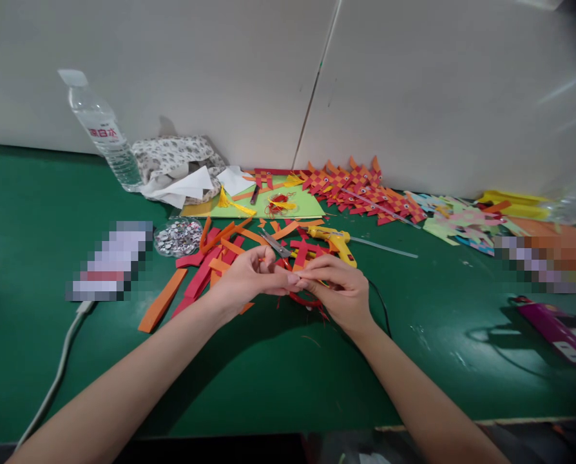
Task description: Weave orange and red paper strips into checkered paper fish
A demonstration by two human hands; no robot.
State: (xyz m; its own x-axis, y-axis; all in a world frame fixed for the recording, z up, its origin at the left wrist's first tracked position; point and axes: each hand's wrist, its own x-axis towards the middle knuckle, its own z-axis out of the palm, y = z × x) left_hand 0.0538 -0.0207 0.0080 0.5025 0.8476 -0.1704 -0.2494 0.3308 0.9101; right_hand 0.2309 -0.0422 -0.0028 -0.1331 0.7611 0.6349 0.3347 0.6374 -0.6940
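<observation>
My left hand (256,277) and my right hand (339,290) meet above the middle of the table, thumbs and fingertips pinched together. Whatever lies between the fingertips is too small or hidden to make out. Just beyond them are scissors (275,245) with red handles, partly covered by my right hand. Behind that hand lies a yellow glue gun (334,240). Orange strips (163,299) and red strips (198,283) are scattered beside and under my left hand. A woven red and orange piece (303,250) shows just past my fingertips.
Finished woven fish (360,187) are heaped by the wall. Green sheets (288,201) hold yellow tassels (234,203). At left are a water bottle (102,132), a bag of googly eyes (179,237) and a blurred phone (114,261) on a cable. A purple power strip (551,332) lies right.
</observation>
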